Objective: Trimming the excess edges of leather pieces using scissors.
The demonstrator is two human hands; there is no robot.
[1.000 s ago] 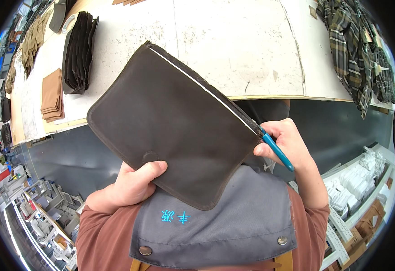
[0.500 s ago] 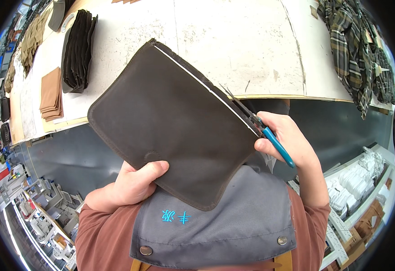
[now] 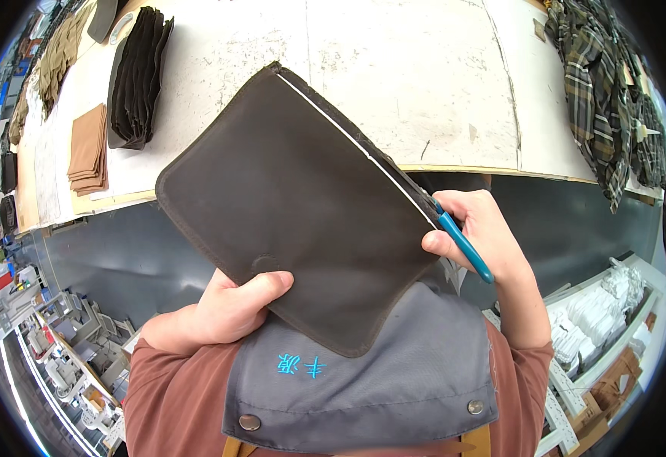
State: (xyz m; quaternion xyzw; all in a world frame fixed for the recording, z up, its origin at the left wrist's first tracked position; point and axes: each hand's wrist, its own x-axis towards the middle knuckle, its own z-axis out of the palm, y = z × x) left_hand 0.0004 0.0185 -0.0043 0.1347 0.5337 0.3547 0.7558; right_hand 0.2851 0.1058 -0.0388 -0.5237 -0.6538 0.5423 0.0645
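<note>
A dark brown leather-like flap with rounded corners and a stitched border tilts in front of me. A white line runs beside its straight upper-right edge. My left hand is closed on its lower-left edge, thumb on top and fingers hidden beneath. At the lower end of the white-lined edge, my right hand grips scissors with teal handles. Their blades lie along that edge and are mostly hidden by it. Whether the right hand also touches the flap, I cannot tell.
The pale worktable carries a stack of dark pieces and brown folded pieces at left. Plaid fabric hangs over its right edge. White bundles lie on a rack at lower right.
The scissor blades, seen spread above the flap's edge before, now lie closer along it and mostly out of sight. The flap has shifted slightly right in the picture.
</note>
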